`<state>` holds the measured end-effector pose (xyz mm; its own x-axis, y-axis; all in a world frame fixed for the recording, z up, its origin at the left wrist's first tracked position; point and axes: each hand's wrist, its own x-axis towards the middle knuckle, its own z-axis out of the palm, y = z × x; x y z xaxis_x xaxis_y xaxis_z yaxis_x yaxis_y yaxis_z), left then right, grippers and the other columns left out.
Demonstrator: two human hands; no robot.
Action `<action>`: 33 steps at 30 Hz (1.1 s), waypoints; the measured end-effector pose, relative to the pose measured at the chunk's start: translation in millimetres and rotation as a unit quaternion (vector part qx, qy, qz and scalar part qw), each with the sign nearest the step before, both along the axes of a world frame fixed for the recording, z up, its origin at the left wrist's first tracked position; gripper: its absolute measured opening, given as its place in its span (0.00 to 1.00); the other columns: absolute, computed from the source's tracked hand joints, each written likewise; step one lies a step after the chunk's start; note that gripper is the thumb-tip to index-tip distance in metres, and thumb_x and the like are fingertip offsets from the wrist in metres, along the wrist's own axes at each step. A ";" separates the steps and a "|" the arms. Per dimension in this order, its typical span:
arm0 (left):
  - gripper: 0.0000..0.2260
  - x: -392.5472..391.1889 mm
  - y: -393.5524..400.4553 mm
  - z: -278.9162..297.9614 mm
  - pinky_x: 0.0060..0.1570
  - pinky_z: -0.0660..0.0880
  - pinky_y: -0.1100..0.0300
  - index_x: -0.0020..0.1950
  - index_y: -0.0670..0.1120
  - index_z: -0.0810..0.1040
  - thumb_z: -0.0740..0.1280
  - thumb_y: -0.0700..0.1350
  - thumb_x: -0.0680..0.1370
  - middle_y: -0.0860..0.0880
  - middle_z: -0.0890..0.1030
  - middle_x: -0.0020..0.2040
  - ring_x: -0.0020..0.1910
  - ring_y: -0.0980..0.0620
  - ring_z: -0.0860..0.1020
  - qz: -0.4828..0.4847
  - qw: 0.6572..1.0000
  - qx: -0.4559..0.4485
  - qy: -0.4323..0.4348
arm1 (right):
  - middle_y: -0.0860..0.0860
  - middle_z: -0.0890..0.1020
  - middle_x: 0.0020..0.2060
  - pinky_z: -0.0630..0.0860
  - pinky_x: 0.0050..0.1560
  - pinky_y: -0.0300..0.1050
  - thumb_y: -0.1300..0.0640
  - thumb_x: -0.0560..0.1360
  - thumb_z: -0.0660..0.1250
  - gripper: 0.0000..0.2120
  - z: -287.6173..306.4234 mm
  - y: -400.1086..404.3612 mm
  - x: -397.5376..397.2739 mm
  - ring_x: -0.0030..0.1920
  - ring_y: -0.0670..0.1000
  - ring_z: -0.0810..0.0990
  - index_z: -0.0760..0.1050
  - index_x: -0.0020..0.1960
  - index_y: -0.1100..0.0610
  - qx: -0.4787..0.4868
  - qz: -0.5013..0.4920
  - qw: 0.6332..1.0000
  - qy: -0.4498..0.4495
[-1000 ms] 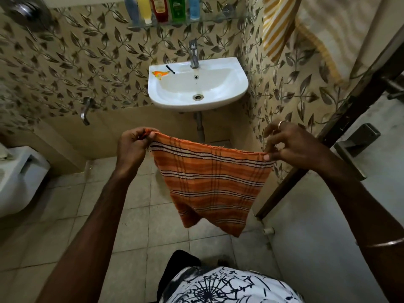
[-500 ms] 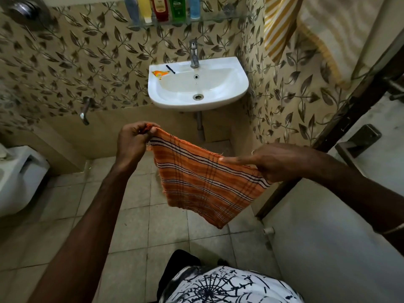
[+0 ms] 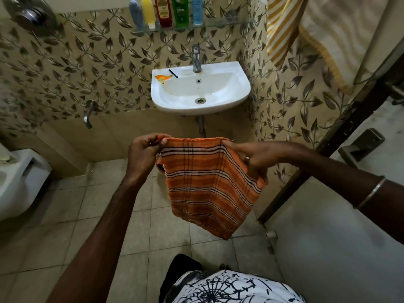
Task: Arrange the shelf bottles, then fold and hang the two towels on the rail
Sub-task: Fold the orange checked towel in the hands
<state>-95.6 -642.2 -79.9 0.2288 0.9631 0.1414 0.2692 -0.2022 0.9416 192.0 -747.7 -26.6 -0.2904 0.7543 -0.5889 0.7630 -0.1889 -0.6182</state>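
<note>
An orange striped towel (image 3: pixel 207 184) hangs folded in front of me, below the sink. My left hand (image 3: pixel 143 155) pinches its upper left corner. My right hand (image 3: pixel 254 159) holds the upper right edge, index finger stretched along the fold, the other fingers curled over the cloth. A yellow-and-white striped towel (image 3: pixel 282 27) hangs at the upper right; its rail is out of sight. Several bottles (image 3: pixel 168 10) stand upright in a row on the glass shelf (image 3: pixel 220 25) above the tap.
The white sink (image 3: pixel 240 88) juts from the leaf-tiled wall, a small orange wrapper (image 3: pixel 161 78) on its rim. A toilet (image 3: pixel 19 178) sits at the left. A dark door frame (image 3: pixel 328 136) and pale door (image 3: pixel 338 248) close the right side. Tiled floor lies below.
My right hand swept across the towel toward the left and folded it narrower. The top edge now sits level between both hands. The left hand stayed in place.
</note>
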 end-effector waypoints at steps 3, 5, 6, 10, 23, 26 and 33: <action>0.08 8.0 -12.6 -1.3 0.36 0.81 0.60 0.52 0.50 0.85 0.67 0.40 0.79 0.49 0.86 0.46 0.45 0.52 0.85 -0.002 1.000 -0.011 -0.010 | 0.55 0.81 0.52 0.85 0.42 0.59 0.71 0.71 0.70 0.40 -4.8 12.0 -6.3 0.43 0.58 0.87 0.59 0.72 0.42 0.031 -0.079 0.994 0.072; 0.08 16.6 -22.5 -2.1 0.40 0.80 0.62 0.53 0.47 0.85 0.67 0.39 0.78 0.50 0.87 0.47 0.46 0.53 0.85 -0.003 0.999 -0.020 -0.037 | 0.59 0.82 0.54 0.84 0.43 0.61 0.71 0.71 0.70 0.33 -5.0 19.0 -11.8 0.46 0.65 0.86 0.65 0.69 0.49 0.046 -0.134 0.983 0.120; 0.09 22.1 -27.7 -2.0 0.43 0.79 0.63 0.54 0.46 0.85 0.67 0.38 0.78 0.50 0.87 0.47 0.47 0.54 0.85 -0.001 0.998 -0.025 -0.051 | 0.61 0.82 0.54 0.84 0.41 0.59 0.71 0.71 0.69 0.30 -4.4 22.6 -15.1 0.47 0.67 0.85 0.66 0.68 0.52 0.052 -0.160 0.975 0.142; 0.09 44.6 -42.8 -3.5 0.47 0.81 0.54 0.55 0.45 0.85 0.68 0.39 0.78 0.49 0.87 0.48 0.48 0.51 0.85 0.009 0.996 -0.035 -0.084 | 0.62 0.83 0.47 0.80 0.32 0.47 0.70 0.70 0.70 0.24 1.6 37.7 -33.5 0.35 0.58 0.85 0.66 0.62 0.60 0.077 -0.245 0.950 0.178; 0.14 87.0 -54.3 14.8 0.47 0.80 0.64 0.60 0.46 0.82 0.73 0.40 0.75 0.54 0.85 0.50 0.49 0.60 0.84 0.005 0.996 0.054 -0.070 | 0.54 0.79 0.30 0.78 0.31 0.44 0.72 0.71 0.68 0.09 23.1 46.8 -48.9 0.30 0.51 0.81 0.69 0.41 0.63 0.168 -0.345 0.895 0.227; 0.22 89.1 -52.8 19.0 0.49 0.81 0.63 0.63 0.47 0.81 0.78 0.42 0.69 0.52 0.85 0.53 0.50 0.61 0.83 -0.026 0.995 0.090 -0.041 | 0.55 0.78 0.38 0.79 0.37 0.44 0.71 0.73 0.68 0.10 27.8 42.2 -48.4 0.36 0.51 0.82 0.68 0.45 0.60 0.184 -0.346 0.888 0.241; 0.13 91.3 -41.1 33.0 0.47 0.81 0.61 0.56 0.44 0.84 0.69 0.32 0.74 0.52 0.85 0.47 0.47 0.59 0.84 0.037 0.988 0.141 -0.042 | 0.60 0.85 0.44 0.84 0.45 0.54 0.66 0.74 0.66 0.28 24.5 48.0 -32.5 0.41 0.58 0.86 0.62 0.72 0.56 0.197 -0.342 0.880 0.265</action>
